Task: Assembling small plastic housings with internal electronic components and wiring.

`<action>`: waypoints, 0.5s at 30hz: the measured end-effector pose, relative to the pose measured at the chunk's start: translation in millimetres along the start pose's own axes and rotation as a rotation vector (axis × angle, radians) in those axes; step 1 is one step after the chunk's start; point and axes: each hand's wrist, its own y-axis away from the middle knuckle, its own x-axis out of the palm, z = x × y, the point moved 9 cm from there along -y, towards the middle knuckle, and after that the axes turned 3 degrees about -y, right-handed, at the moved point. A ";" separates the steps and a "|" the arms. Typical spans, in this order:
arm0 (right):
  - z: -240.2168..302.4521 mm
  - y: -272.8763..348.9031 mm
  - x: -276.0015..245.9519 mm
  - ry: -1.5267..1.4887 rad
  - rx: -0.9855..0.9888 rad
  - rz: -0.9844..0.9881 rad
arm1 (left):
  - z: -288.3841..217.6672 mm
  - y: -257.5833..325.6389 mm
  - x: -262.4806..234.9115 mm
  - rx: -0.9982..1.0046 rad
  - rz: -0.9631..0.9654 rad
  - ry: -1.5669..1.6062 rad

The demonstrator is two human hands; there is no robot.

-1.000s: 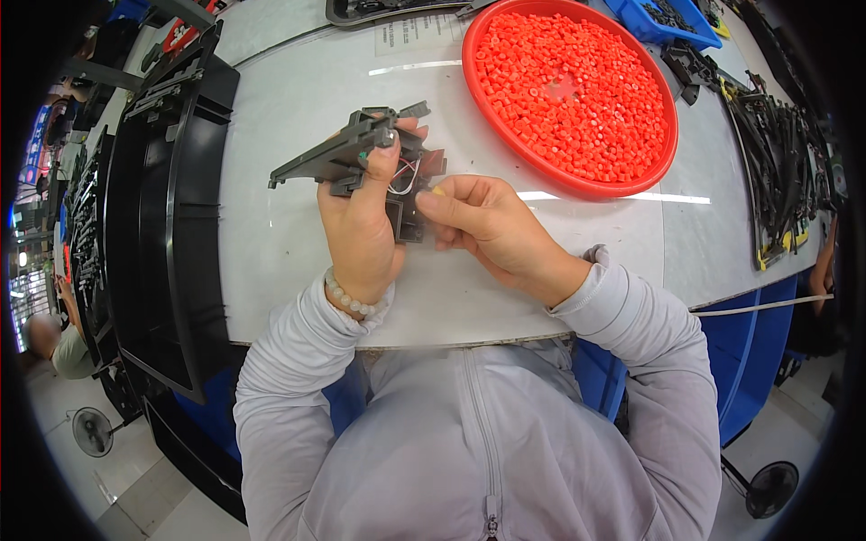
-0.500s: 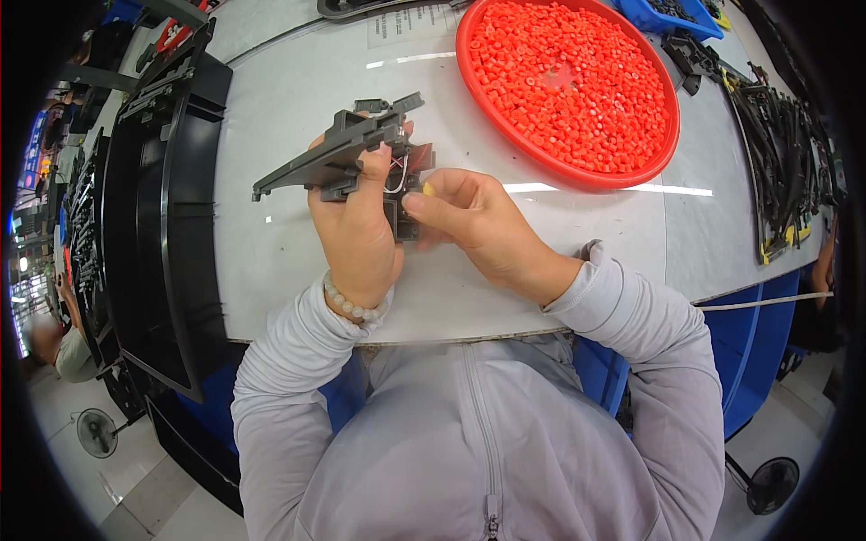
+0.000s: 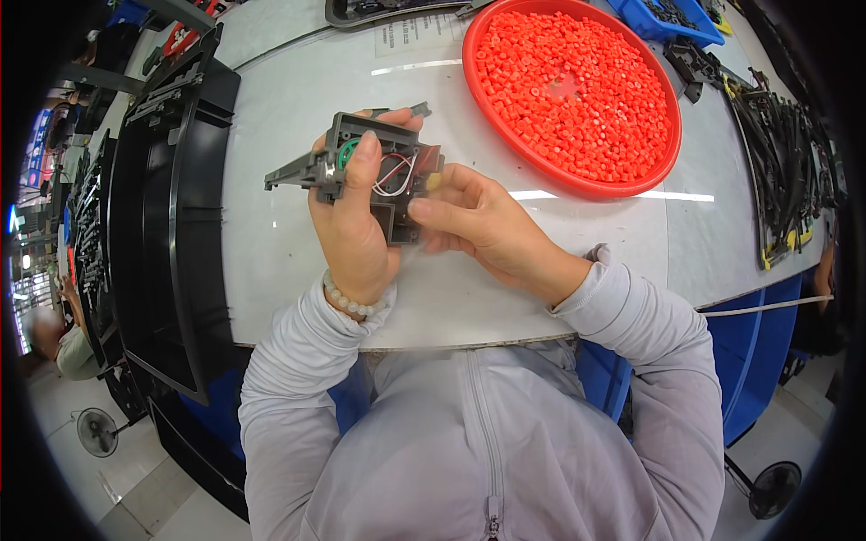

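My left hand (image 3: 350, 216) is closed around a dark grey plastic housing (image 3: 400, 137), with the thumb over its near side. The housing's hollow side faces up and holds a green round part (image 3: 346, 153) and thin red and white wires (image 3: 397, 173). A long tapered arm (image 3: 293, 171) of the housing points left. At the housing's right end my right hand (image 3: 483, 216) has thumb and fingers closed on its edge; the fingertips are partly hidden and blurred. Something yellow (image 3: 434, 181) shows by my right index fingertip; its kind is unclear.
A red round tray (image 3: 663, 176) full of small red plastic pieces stands at the back right of the white table (image 3: 559, 261). Black crates (image 3: 171, 270) line the left side. Long black parts (image 3: 776, 171) lie at the far right, near a blue bin (image 3: 672, 32).
The housing has been turned in my left hand, so its hollow side with the green part and wires now shows. My right hand stays at its right end.
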 end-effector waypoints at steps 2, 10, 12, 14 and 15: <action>5.8 1.3 5.0 0.004 -0.027 0.040 | -1.6 1.0 0.5 0.016 -0.036 0.018; 14.3 -0.6 5.7 0.085 -0.150 0.082 | -4.6 0.7 6.9 0.116 0.094 -0.124; 13.9 -1.9 4.8 0.111 -0.127 0.096 | -3.2 -0.1 6.8 0.088 0.084 -0.120; 13.0 -2.2 1.9 0.086 -0.085 0.067 | -2.8 -1.2 7.6 0.082 0.097 -0.135; 16.5 -1.2 4.3 0.095 -0.090 0.076 | -4.9 -1.5 6.9 0.095 0.095 -0.134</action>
